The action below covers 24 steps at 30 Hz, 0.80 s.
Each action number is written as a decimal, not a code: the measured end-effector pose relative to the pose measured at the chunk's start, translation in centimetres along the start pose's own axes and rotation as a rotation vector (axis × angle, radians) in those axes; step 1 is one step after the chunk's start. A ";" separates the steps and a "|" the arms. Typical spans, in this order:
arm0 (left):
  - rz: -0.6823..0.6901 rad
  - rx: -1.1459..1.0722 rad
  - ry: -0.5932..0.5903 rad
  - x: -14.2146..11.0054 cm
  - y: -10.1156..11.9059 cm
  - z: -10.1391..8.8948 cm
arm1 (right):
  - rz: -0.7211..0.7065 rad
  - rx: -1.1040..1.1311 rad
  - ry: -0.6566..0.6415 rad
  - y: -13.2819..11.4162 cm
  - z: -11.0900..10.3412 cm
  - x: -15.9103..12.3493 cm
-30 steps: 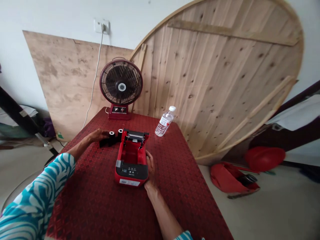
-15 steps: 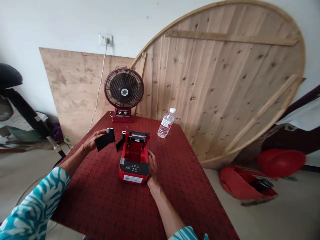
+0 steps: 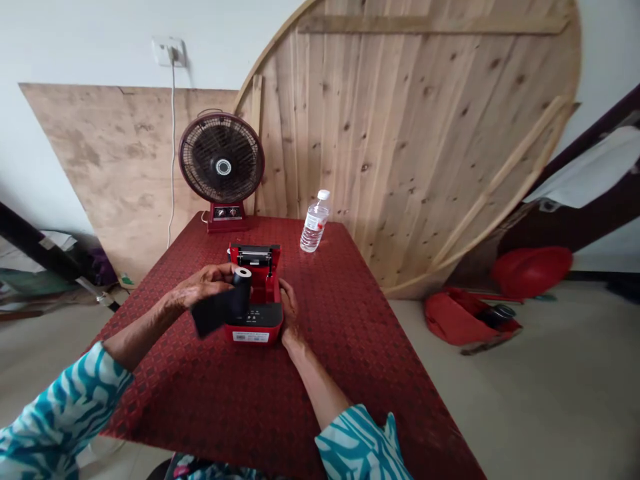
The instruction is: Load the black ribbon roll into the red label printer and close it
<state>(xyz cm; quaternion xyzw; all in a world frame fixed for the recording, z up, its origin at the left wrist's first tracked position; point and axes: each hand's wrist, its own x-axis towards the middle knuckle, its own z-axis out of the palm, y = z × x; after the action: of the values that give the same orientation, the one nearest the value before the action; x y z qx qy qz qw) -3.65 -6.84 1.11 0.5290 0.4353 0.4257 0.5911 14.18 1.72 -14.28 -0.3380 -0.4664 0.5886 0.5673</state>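
A small red and black printer point(image 3: 255, 335) stands on the table with its lid raised at the back and its red inner bay exposed. My left hand point(image 3: 207, 283) grips a roll of black ribbon point(image 3: 243, 287) with a white core, over the printer's left side. A loose black length hangs from the roll toward the left and hides part of the printer's control panel. Along the printer's right side lies my right hand point(image 3: 290, 310), its fingers curled against the casing. Most of the second roll behind the printer is hidden.
A patterned red cloth covers the table point(image 3: 330, 373). At the back stand a fan point(image 3: 223, 167) and a clear water bottle point(image 3: 314, 225). A large round wooden board point(image 3: 400, 147) leans on the wall. Right of the table, a red bag point(image 3: 455, 320) lies on the floor.
My left hand has brought the black ribbon roll rightward, from beside the printer to over it. My right hand stays on the printer's side. The whole view has shifted.
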 end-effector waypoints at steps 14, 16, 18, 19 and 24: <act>-0.014 0.339 -0.017 0.9 1.6 1.6 | -0.029 -0.006 -0.038 -0.3 0.2 0.0; 0.017 0.164 -0.058 0.5 1.3 1.6 | -0.025 -0.005 -0.044 0.0 0.2 0.1; 0.063 -0.068 -0.038 -0.3 0.5 1.9 | -0.028 0.002 -0.034 0.2 0.1 0.2; 0.088 -0.183 -0.011 -0.7 0.0 2.2 | -0.033 0.003 -0.026 0.3 0.1 0.3; 0.147 -0.630 0.079 -2.4 -2.9 4.5 | -0.080 -0.040 -0.013 0.8 0.0 0.6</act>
<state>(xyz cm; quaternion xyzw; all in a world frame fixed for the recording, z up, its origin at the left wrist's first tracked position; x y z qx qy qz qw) 0.18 -10.55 -1.38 0.3332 0.2655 0.6011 0.6761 13.83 2.40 -14.96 -0.3266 -0.4947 0.5582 0.5806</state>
